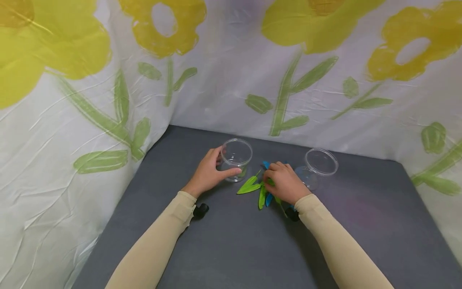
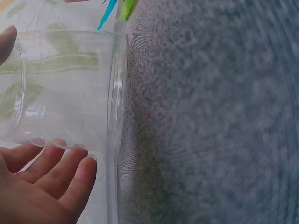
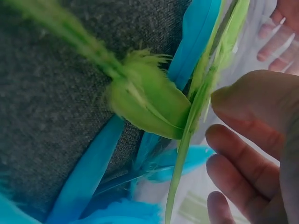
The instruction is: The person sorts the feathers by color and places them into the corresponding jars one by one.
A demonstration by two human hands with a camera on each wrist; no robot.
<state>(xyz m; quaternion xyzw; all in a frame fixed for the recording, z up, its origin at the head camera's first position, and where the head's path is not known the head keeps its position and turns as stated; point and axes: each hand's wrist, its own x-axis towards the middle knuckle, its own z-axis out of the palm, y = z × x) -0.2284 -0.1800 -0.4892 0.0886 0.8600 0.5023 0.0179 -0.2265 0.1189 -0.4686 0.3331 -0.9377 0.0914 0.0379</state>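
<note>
My left hand holds a clear plastic jar that stands upright on the dark table, with its thumb on the near side and its fingers round the left side. In the left wrist view the fingertips meet the jar's wall. Over a loose bunch of feathers hovers my right hand, thumb and fingers bent. In the right wrist view its tips are right beside an upright green feather, with a gap between thumb and forefinger. Blue feathers lie below. More green feathers lie between the hands.
A second clear jar stands behind and to the right of my right hand, partly hidden by it. The grey table ends at a white cloth printed with yellow flowers, which hangs along the back and sides.
</note>
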